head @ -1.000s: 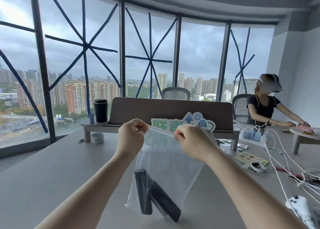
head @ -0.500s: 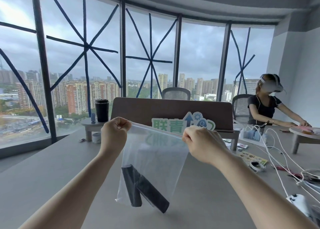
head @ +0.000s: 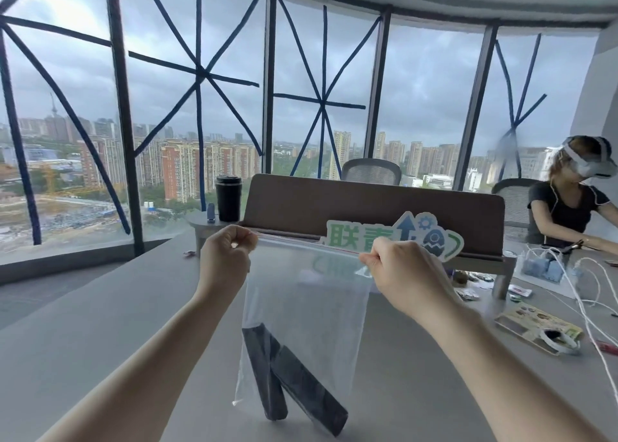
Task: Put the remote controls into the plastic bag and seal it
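Observation:
A clear plastic bag [head: 307, 308] hangs in the air above the grey table [head: 100, 334]. Two black remote controls [head: 287, 378] lie crossed in a V at its bottom. My left hand [head: 227, 261] pinches the left end of the bag's top strip. At the right end of that strip my right hand [head: 401, 271] pinches too. The strip is stretched straight between both hands. Whether the seal is closed along its length I cannot tell.
A brown desk divider [head: 368, 207] with a green-lettered sign [head: 394, 237] stands behind the bag. A black tumbler [head: 228, 198] sits on a small shelf at left. White cables [head: 588, 294], cards and a tape roll [head: 555, 338] lie at right. A person with a headset [head: 575, 200] sits at far right.
My hands have moved apart along the bag's top strip, the left one going left, and the strip is now pulled wide and taut. The bag swung slightly left with the remotes inside.

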A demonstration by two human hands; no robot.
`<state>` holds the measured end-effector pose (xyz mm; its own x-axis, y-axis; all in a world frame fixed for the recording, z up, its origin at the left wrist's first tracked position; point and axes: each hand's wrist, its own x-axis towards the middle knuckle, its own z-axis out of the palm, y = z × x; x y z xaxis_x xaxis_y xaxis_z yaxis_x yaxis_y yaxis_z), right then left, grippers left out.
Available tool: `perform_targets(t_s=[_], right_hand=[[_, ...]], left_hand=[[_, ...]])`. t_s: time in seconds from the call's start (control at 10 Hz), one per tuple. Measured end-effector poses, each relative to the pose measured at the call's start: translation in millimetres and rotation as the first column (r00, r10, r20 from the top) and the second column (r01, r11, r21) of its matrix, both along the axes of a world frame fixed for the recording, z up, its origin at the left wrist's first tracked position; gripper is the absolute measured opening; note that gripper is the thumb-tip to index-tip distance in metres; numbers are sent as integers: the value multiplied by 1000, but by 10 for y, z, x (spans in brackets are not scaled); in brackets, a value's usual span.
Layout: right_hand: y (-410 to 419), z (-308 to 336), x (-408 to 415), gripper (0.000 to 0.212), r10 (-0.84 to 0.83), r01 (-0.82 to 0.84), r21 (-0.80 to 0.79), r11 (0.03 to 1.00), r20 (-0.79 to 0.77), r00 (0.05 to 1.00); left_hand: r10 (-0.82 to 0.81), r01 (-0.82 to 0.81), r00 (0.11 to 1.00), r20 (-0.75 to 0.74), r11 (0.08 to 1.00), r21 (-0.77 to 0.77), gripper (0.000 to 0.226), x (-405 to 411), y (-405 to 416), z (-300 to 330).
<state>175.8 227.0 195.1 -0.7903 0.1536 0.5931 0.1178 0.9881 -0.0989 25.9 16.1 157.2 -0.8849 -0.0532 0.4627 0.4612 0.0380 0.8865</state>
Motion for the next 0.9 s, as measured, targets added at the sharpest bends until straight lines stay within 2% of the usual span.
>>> perform_targets(t_s=[0.1, 0.2, 0.3, 0.4, 0.5, 0.6, 0.8, 0.9], right_hand=[[-41, -9, -664, 32, 12, -12, 2, 1000, 13, 1000], [-125, 75, -1392, 31, 59, -60, -25, 998, -39, 997], [-272, 201, -1933, 29, 120, -141, -144, 980, -140, 983], [-413, 129, -2257, 29, 178, -217, -189, 958, -204, 963], [-581, -257, -2357, 28, 217, -255, -263, 931, -165, 962], [-737, -748, -2283, 26, 254, -253, -304, 919, -37, 967], [-921, -1257, -1887, 12, 391, -268, -463, 845, 193, 900], [-852, -1354, -1519, 21, 385, -231, -550, 803, 183, 905]], left_hand=[[43, -41, 998, 39, 998, -45, 12, -441, -87, -6], [10, -12, 995, 100, 1000, 19, 16, -975, -200, 118], [-22, 12, 993, 113, 996, 85, 20, -1479, -383, 261], [-16, 4, 993, 113, 995, 103, 22, -1820, -591, 234], [22, -30, 991, 133, 997, 65, 21, -1929, -801, -82], [42, -50, 981, 188, 998, 39, 21, -1877, -980, -574], [40, -28, 952, 302, 999, -44, 24, -1551, -1230, -1333], [141, -101, 945, 294, 984, -147, 14, -1261, -1396, -1558]])
